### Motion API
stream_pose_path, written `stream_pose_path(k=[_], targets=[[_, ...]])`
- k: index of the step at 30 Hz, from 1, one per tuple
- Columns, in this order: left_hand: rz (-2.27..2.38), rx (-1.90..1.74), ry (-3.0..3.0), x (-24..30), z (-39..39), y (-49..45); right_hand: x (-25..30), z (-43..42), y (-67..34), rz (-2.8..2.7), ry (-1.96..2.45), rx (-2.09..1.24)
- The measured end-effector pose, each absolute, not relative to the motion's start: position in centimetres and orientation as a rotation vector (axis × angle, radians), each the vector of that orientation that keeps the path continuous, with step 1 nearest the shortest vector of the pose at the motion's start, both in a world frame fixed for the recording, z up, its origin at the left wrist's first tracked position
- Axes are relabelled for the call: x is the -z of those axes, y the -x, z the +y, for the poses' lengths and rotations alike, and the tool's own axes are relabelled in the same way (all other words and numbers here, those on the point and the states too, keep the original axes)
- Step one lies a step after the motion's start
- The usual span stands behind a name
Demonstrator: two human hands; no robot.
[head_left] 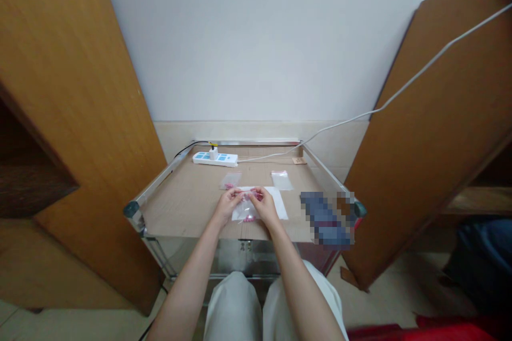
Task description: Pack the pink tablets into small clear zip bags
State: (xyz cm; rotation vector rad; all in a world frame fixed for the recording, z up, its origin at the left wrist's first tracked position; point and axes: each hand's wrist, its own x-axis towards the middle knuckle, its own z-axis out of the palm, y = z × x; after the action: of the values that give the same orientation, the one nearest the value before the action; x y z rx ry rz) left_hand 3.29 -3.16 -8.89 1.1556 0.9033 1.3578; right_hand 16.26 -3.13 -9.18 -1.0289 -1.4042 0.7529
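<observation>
Both my hands meet over a small clear plastic bag (245, 210) holding pink beads, above a white sheet (280, 205) on the cardboard-covered table (180, 202). My left hand (229, 203) pinches the bag's top edge from the left. My right hand (264, 205) pinches it from the right. Their fingertips nearly touch. A second small bag with pink bits (230, 181) lies just behind my left hand. An empty clear bag (281, 179) lies behind my right hand.
A white power strip (215, 158) with a plug and cables sits at the table's back edge. A blurred blue item (326, 218) lies at the table's right edge. Tall wooden panels (72, 90) lean on both sides. The table has a metal rim (154, 184).
</observation>
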Motion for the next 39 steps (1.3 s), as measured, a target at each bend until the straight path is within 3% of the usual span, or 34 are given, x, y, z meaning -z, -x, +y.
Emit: stream_pose_path(k=[39], targets=[[0.959, -1.308, -1.291, 9.06, -3.01, -3.15, 8.43, -3.6, -16.22, -1.49, 1.004, -0.686]])
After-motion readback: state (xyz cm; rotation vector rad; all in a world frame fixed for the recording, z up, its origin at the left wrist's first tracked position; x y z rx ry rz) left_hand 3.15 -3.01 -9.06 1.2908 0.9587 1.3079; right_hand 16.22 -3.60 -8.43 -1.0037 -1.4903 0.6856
